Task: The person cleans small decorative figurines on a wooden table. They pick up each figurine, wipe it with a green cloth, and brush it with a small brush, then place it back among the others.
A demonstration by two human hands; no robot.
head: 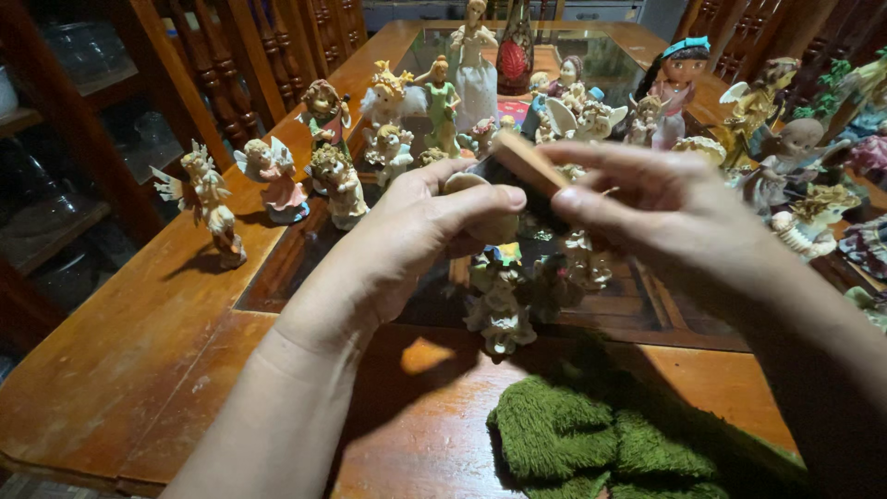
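My left hand is closed around a small pale figurine, of which only the rounded top shows between thumb and fingers. My right hand grips a brush with a tan wooden handle; its head lies against the figurine and is mostly hidden behind my fingers. Both hands hover above the glass inset of a wooden table. Below them stands a small cluster of figurines.
Many angel and fairy figurines crowd the table's far half, with a doll in a teal headband and a dark red bottle. A green shaggy cloth lies at the near edge. Wooden chairs and a shelf stand at left.
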